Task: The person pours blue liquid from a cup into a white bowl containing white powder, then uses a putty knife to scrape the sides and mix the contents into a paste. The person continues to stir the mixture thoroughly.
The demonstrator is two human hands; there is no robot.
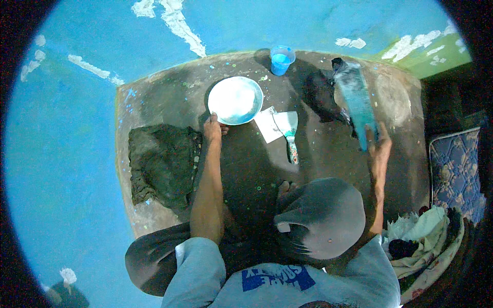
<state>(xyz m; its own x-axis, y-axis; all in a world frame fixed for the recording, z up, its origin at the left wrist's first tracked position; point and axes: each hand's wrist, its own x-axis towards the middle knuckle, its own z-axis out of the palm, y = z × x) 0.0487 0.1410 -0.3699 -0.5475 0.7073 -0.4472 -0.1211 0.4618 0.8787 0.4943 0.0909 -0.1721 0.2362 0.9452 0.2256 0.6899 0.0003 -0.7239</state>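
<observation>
My left hand (214, 128) grips the near rim of a round, shallow bowl (235, 100), pale and bright inside, with the fingers closed on its edge. Over on the right, my right hand (379, 139) has its fingers at the lower end of a long teal-and-white plastic bag (358, 90). Part of that grip is hidden, but the fingers look closed on the bag's edge. Dark crumpled plastic (322, 96) lies against the bag's left side. Between my hands lies a putty knife (291, 137) with a patterned handle, its pale blade over a white card (267, 124).
A clear cup (281, 60) of blue liquid stands near the far wall. A dark cloth (162, 167) lies on the floor at left. Blue walls (67, 154) carry white patches. Piled fabric (418, 238) and a patterned mattress (456, 172) are at right.
</observation>
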